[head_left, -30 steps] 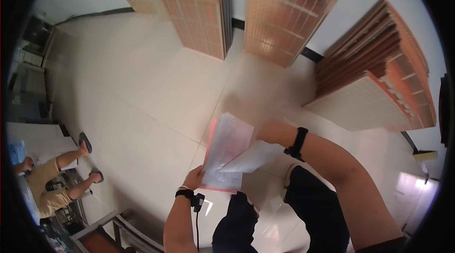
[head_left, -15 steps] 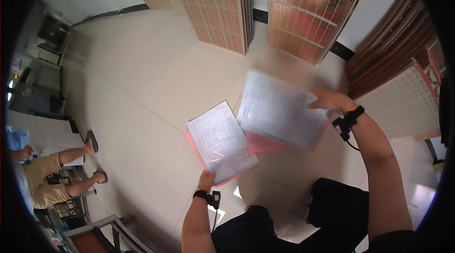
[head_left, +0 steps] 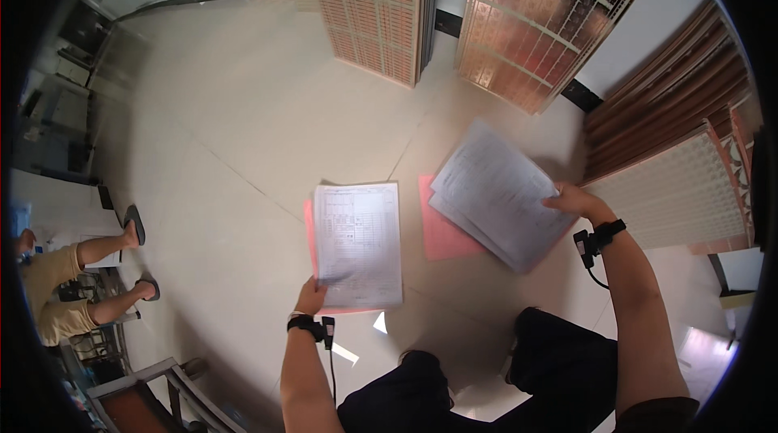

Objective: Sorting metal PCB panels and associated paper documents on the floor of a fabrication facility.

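Note:
My left hand (head_left: 311,297) is closed on the lower left corner of a stack of papers (head_left: 358,242), its thumb on top. The top sheet is white with a printed table. A pink edge (head_left: 309,220) shows beneath it on the left and along the bottom. Farther right, my right hand (head_left: 574,199) grips the right edge of a second stack of papers (head_left: 502,194), greyish and tilted, with its sheets slightly fanned. A pink sheet (head_left: 442,230) sticks out from under that stack at its lower left. The two stacks are apart.
Copper-patterned panels (head_left: 369,15) and another large panel (head_left: 531,27) lean against the wall ahead. Brown strips (head_left: 673,92) and a pale panel (head_left: 668,190) stand at the right. A person in tan shorts (head_left: 65,315) sits at the far left, near a metal-framed chair (head_left: 166,392).
The left stack has turned upright and swung slightly left with my left hand. The right stack has moved right and tilted, parting from the left one.

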